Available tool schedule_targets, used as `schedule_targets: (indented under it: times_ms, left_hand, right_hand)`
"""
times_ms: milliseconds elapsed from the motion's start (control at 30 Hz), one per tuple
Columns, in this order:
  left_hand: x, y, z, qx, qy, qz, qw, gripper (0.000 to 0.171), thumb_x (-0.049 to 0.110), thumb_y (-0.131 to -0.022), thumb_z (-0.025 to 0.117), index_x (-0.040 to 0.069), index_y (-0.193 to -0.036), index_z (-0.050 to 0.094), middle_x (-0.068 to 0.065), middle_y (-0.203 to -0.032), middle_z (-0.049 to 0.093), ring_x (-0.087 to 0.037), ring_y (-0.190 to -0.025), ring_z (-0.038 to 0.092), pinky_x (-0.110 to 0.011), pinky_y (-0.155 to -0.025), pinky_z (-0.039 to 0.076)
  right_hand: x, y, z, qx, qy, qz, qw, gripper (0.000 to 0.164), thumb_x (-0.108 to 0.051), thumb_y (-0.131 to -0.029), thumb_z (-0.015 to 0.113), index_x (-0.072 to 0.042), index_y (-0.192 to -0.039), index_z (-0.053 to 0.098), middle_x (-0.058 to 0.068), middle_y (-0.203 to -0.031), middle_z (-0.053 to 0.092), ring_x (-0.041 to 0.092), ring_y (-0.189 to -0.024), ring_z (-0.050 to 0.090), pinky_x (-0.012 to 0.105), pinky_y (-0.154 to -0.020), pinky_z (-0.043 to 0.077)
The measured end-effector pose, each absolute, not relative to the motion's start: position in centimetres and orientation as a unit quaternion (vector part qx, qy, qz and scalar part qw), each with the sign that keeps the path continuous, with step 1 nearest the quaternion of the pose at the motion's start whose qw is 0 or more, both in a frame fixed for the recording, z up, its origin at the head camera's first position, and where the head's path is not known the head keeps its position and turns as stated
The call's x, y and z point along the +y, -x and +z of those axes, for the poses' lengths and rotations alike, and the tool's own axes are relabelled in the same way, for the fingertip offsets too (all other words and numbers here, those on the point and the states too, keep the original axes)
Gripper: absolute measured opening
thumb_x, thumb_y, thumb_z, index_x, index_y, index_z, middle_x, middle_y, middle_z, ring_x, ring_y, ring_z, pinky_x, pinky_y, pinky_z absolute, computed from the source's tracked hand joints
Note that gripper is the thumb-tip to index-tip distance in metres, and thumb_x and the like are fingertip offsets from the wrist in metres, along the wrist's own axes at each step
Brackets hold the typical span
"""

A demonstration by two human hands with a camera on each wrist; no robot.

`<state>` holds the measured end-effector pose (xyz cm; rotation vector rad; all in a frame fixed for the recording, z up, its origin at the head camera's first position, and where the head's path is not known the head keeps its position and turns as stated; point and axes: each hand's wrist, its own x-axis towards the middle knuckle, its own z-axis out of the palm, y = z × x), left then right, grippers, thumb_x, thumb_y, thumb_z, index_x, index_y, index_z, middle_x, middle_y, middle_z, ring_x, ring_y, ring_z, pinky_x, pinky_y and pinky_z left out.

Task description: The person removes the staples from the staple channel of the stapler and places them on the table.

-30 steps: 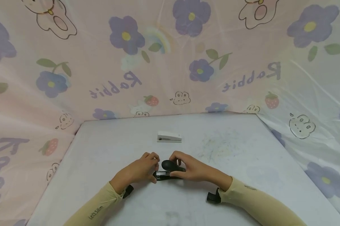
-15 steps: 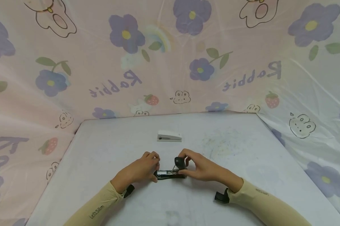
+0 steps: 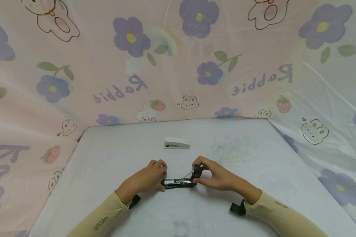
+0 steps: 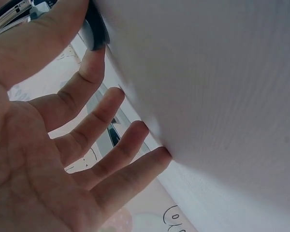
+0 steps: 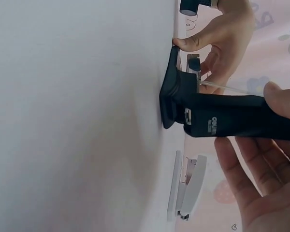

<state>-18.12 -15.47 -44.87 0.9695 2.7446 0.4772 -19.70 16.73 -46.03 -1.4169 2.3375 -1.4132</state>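
Note:
A black stapler (image 3: 178, 185) lies on the table, its top cover (image 5: 241, 116) swung up to stand nearly upright at the right end. Inside, the metal staple channel shows, and a thin rod slants from it to the cover. My left hand (image 3: 145, 177) pinches the stapler's left end between thumb and forefinger. In the left wrist view the other fingers of that hand extend, with their tips at the table surface. My right hand (image 3: 216, 175) grips the raised cover between thumb and fingers.
Behind the black stapler stands a white stapler (image 3: 177, 143), closed, on the white table (image 3: 107, 148). A pink patterned curtain (image 3: 172, 75) hangs around the table's back and sides. Black straps (image 3: 238, 208) sit at the wrists.
My right hand has moved right, swinging the stapler's cover up from a low slant to nearly upright and exposing more of the channel. My left hand has stayed on the left end.

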Motion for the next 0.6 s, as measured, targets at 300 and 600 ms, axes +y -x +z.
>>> schedule_targets:
  times_ms: [300,600]
  left_hand:
    - [-15.5,18.1,-44.8,0.925,-0.331,0.162,0.095,0.038,0.025,-0.084,0.095,0.017,-0.094,0.059,-0.010,-0.136,0.054,-0.039,-0.130,0.049,-0.051,-0.097,0.054]
    - [-15.5,18.1,-44.9,0.927,-0.337,0.142,0.084,0.038,0.028,-0.084,0.094,0.017,-0.095,0.060,-0.009,-0.137,0.055,-0.036,-0.129,0.051,-0.048,-0.092,0.057]
  right_hand:
    - [17.7,19.6,-46.0,0.751,0.443,-0.485,0.070,0.033,-0.010,-0.099,0.080,-0.013,-0.123,0.057,0.013,-0.123,0.065,0.019,-0.113,0.066,0.043,-0.107,0.055]
    - [18.6,19.8,-46.5,0.739,0.438,-0.505,0.087,0.033,-0.010,-0.099,0.079,-0.012,-0.124,0.057,0.015,-0.126,0.062,0.022,-0.112,0.067,0.037,-0.105,0.056]
